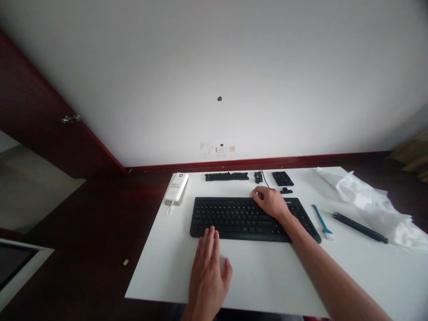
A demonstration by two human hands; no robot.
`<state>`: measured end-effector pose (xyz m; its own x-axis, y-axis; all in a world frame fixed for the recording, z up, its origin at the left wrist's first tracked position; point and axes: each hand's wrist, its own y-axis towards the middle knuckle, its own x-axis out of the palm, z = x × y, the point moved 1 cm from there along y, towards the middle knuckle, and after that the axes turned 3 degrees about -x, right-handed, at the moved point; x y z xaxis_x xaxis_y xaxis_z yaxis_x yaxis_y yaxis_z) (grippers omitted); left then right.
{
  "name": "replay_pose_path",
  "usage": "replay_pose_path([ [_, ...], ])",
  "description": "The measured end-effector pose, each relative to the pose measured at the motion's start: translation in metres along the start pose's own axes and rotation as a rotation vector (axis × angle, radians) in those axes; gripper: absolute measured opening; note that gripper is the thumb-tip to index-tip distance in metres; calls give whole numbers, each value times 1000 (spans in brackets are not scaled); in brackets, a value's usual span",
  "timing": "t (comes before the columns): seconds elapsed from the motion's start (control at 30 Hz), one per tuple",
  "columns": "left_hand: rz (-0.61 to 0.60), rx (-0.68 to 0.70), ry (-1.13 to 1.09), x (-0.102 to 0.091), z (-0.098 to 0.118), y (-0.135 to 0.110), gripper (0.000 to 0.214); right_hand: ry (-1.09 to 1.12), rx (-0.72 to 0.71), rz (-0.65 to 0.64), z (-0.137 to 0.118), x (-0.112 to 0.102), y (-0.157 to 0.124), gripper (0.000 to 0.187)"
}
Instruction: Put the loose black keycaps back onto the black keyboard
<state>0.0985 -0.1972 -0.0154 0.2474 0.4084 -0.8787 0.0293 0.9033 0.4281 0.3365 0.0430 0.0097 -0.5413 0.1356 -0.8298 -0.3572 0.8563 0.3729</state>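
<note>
A black keyboard lies flat on the white table in front of me. My left hand is open and flat at its front edge, with the fingertips touching the frame. Over the upper right of the keyboard rests my right hand, its fingers curled closed near the back edge. Whatever those fingers hold, if anything, is hidden. Behind the keyboard lie loose black keycaps in groups: a long block, a small cluster, a number-pad block and an arrow-key group.
To the right are a blue brush with white bristles, a black stick-like tool and a crumpled white sheet or bag. A white power bank with a short cable sits at the left table edge. Behind the table rises a wall.
</note>
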Motion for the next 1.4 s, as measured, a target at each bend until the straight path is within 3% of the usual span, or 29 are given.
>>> replay_pose_path([
  [0.43,-15,-36,41,2,-3,24,78,61,43,-23,2,-1,1,24],
  [0.77,63,-44,-1,6,-17,61,51,109,68,-27,2,-4,3,27],
  [1.0,92,-42,2,8,-18,60,50,169,74,7,4,-4,4,27],
  [1.23,110,-38,-40,8,-19,60,47,173,162,269,23,-2,4,32],
  [1.4,121,-37,-67,9,-21,59,47,55,73,200,26,5,5,41],
])
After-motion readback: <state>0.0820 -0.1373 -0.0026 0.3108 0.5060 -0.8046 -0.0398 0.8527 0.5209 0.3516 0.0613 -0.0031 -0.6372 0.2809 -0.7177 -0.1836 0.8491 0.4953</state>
